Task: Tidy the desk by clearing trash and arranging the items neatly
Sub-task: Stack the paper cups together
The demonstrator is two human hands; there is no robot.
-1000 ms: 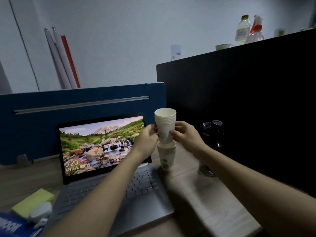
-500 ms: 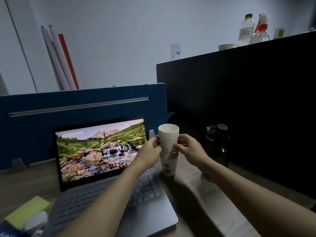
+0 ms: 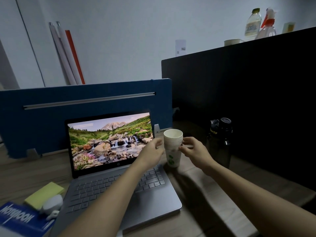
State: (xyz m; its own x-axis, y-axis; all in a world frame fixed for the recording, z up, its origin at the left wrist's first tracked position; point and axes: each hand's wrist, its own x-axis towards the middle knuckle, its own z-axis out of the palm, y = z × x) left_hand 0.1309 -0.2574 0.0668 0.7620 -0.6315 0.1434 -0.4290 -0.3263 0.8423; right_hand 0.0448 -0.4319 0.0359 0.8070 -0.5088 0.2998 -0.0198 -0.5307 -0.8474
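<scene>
A stack of white paper cups [image 3: 173,144] stands upright on the wooden desk [image 3: 196,178], just right of the open laptop [image 3: 119,185]. The bottom cup shows a green print. My left hand [image 3: 151,151] hovers at the stack's left side with a small gap, fingers loosely curled and holding nothing. On the other side, my right hand [image 3: 193,150] has its fingers spread, and its fingertips just touch the stack's upper cups.
A black bottle [image 3: 220,142] stands right of the cups against a dark partition [image 3: 248,100]. A blue divider [image 3: 51,117] runs behind the laptop. Yellow sticky notes [image 3: 44,194], a small white object [image 3: 51,205] and a blue notebook [image 3: 20,218] lie at the front left.
The upper cups came down and nested into the bottom cup on the desk. Both hands have loosened from the stack, and the left one has moved clear of it.
</scene>
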